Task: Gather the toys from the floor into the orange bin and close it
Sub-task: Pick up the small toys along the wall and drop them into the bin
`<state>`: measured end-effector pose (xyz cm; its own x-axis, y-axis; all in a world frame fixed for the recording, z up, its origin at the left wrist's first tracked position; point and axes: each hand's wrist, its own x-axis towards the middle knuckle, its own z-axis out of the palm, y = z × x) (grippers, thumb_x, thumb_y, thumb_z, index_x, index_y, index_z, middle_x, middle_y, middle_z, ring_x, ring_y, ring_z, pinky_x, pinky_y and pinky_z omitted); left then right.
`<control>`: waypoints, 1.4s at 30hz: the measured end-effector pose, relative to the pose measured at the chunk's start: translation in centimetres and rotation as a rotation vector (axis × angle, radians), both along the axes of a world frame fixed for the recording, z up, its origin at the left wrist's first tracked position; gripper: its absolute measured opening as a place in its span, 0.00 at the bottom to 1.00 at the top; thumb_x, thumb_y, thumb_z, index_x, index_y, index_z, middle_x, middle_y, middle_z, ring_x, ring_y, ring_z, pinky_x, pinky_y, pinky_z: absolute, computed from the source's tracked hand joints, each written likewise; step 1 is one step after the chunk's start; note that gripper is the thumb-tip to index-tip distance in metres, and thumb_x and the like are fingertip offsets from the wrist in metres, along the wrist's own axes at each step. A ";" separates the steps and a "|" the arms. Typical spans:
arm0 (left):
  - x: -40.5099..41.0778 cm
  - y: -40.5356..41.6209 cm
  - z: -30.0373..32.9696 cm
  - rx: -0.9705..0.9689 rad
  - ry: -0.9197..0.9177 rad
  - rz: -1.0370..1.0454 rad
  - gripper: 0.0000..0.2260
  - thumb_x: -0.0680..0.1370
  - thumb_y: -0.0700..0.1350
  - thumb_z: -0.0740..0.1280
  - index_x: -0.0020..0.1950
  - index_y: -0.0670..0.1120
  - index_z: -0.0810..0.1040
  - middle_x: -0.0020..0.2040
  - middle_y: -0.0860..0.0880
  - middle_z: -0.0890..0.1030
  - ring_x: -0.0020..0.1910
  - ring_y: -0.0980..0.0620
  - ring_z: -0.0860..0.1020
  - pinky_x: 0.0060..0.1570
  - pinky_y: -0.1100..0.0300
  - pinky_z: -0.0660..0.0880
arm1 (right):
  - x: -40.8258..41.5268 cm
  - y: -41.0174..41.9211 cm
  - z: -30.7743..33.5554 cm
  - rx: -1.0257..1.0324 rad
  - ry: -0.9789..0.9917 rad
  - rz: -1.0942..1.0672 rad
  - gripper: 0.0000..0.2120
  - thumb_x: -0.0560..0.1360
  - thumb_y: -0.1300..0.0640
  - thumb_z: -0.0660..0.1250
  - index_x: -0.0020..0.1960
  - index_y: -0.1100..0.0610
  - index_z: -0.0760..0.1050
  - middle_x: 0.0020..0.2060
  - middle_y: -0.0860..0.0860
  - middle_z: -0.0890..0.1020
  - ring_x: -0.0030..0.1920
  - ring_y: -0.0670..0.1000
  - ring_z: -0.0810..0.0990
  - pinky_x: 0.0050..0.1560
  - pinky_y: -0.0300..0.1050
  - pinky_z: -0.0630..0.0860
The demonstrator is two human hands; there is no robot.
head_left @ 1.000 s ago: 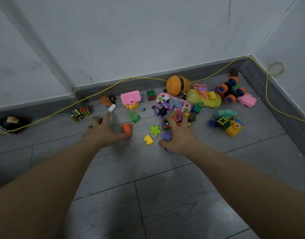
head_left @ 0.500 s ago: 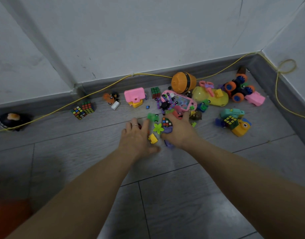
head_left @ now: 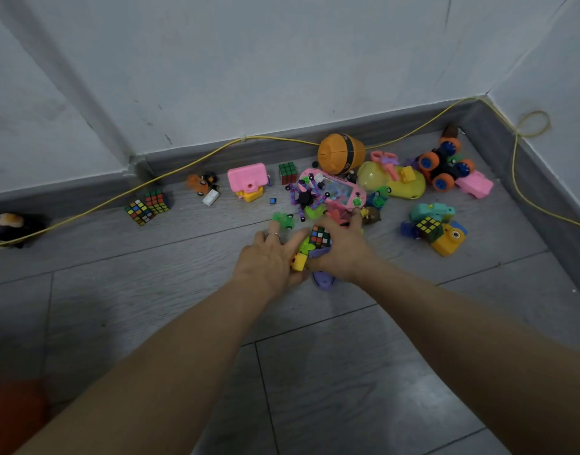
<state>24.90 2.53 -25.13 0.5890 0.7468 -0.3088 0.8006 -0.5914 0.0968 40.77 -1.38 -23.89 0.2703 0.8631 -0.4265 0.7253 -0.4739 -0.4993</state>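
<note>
My left hand (head_left: 269,261) and my right hand (head_left: 342,251) press toward each other on the grey floor, with a clump of small toys squeezed between them. The clump holds a small puzzle cube (head_left: 320,236), a green flower piece (head_left: 305,246) and a yellow block (head_left: 298,261). A purple toy (head_left: 323,281) sticks out from under my right palm. My right fingertips reach a red toy (head_left: 336,216). Fingers on both hands look fairly straight. At the lower left edge is a blurred orange shape (head_left: 13,412), possibly the bin.
More toys lie along the wall: two puzzle cubes (head_left: 146,206), a pink camera (head_left: 248,178), an orange ball toy (head_left: 341,153), a pink handheld game (head_left: 336,190), a yellow toy (head_left: 393,183), an orange-wheeled car (head_left: 444,165) and a yellow camera (head_left: 447,241). A yellow cable (head_left: 190,164) follows the skirting. A black toy (head_left: 9,226) sits far left.
My left hand has swept right from the orange piece to meet my right hand. The small toys are now bunched between both hands, and the view has shifted slightly.
</note>
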 end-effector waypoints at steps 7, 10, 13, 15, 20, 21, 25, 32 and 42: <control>1.1 0.1 0.6 -0.139 -0.030 0.002 0.31 0.76 0.62 0.66 0.72 0.53 0.56 0.71 0.39 0.58 0.64 0.37 0.67 0.54 0.44 0.74 | 0.4 -0.8 0.4 0.065 -0.002 0.010 0.28 0.64 0.55 0.79 0.60 0.50 0.72 0.77 0.60 0.48 0.74 0.65 0.60 0.63 0.49 0.72; 0.9 0.2 0.9 -0.168 -0.058 -0.027 0.29 0.77 0.60 0.65 0.71 0.50 0.57 0.70 0.40 0.62 0.61 0.38 0.71 0.53 0.45 0.74 | 0.4 -1.0 0.3 0.078 0.046 -0.034 0.26 0.62 0.56 0.80 0.56 0.50 0.73 0.74 0.58 0.55 0.69 0.62 0.66 0.63 0.51 0.74; 0.4 0.1 1.6 -0.177 -0.067 -0.026 0.28 0.79 0.58 0.63 0.73 0.47 0.57 0.69 0.42 0.68 0.60 0.40 0.74 0.51 0.48 0.73 | 0.4 -1.2 0.5 0.069 0.077 -0.080 0.27 0.62 0.56 0.81 0.56 0.50 0.73 0.64 0.56 0.61 0.57 0.59 0.73 0.61 0.52 0.76; 0.2 0.0 2.2 -0.166 -0.044 -0.040 0.27 0.81 0.56 0.60 0.75 0.46 0.56 0.68 0.42 0.70 0.60 0.41 0.74 0.50 0.50 0.72 | 0.3 -1.5 0.7 0.046 0.092 -0.097 0.27 0.63 0.57 0.81 0.56 0.51 0.72 0.61 0.56 0.62 0.54 0.58 0.73 0.60 0.50 0.76; -1.1 -0.5 3.6 -0.164 0.080 -0.084 0.23 0.81 0.53 0.59 0.72 0.45 0.59 0.65 0.42 0.73 0.60 0.42 0.74 0.46 0.53 0.68 | -1.3 -2.8 0.8 0.008 0.095 -0.063 0.26 0.63 0.56 0.81 0.56 0.51 0.71 0.63 0.58 0.63 0.51 0.56 0.72 0.55 0.46 0.74; -1.3 -0.6 3.7 -0.178 0.088 -0.071 0.23 0.81 0.53 0.60 0.72 0.45 0.59 0.64 0.42 0.74 0.59 0.42 0.75 0.45 0.53 0.68 | -1.6 -3.0 0.7 0.011 0.092 -0.059 0.26 0.63 0.56 0.81 0.54 0.50 0.71 0.65 0.58 0.62 0.51 0.57 0.72 0.53 0.44 0.73; -1.9 -1.2 3.7 -0.218 0.056 -0.006 0.27 0.80 0.53 0.61 0.74 0.46 0.54 0.61 0.42 0.75 0.54 0.43 0.76 0.43 0.53 0.71 | -1.8 -3.5 0.5 0.037 0.049 -0.100 0.24 0.64 0.56 0.80 0.53 0.49 0.71 0.69 0.60 0.59 0.54 0.61 0.74 0.57 0.49 0.76; -0.8 -1.3 2.5 -0.169 0.059 -0.086 0.21 0.81 0.52 0.60 0.73 0.54 0.62 0.65 0.45 0.72 0.59 0.43 0.75 0.50 0.53 0.73 | -0.8 -4.2 0.6 0.057 0.054 -0.135 0.24 0.64 0.57 0.79 0.52 0.49 0.69 0.64 0.57 0.61 0.51 0.59 0.76 0.57 0.51 0.77; -3.8 0.0 5.3 -0.181 -0.055 0.029 0.10 0.79 0.51 0.64 0.60 0.53 0.74 0.56 0.45 0.74 0.52 0.44 0.76 0.50 0.51 0.75 | -1.8 -3.5 4.1 0.152 0.210 -0.204 0.26 0.64 0.56 0.79 0.58 0.50 0.73 0.60 0.56 0.65 0.52 0.57 0.72 0.57 0.47 0.74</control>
